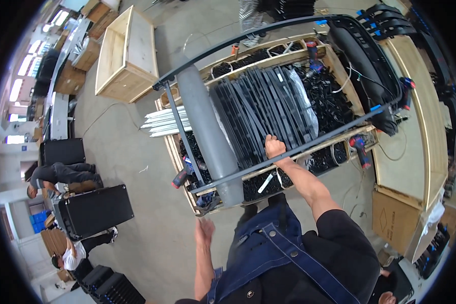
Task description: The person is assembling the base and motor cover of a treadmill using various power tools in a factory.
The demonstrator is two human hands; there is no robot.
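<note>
My right hand (274,147) reaches over the near rail of a long dark frame (258,169). Its fingers are closed at the near end of a black strip (256,114), among several strips stacked side by side in a wooden crate. The grip itself is partly hidden. My left hand (204,230), slightly blurred, is off the crate's near left corner, fingers apart and holding nothing. A thick grey roller-like cylinder (205,126) spans the frame's left part; a padded black panel (359,55) is at its right end. Black small parts (329,96) fill the crate's right compartment.
Cordless drivers rest at the crate's near left (181,177), near right (358,149) and far side (313,58). White strips (164,121) jut out left. A wooden box (126,55) stands far left. Two people on the left are beside a black case (96,210). A striped-trousered person stands beyond.
</note>
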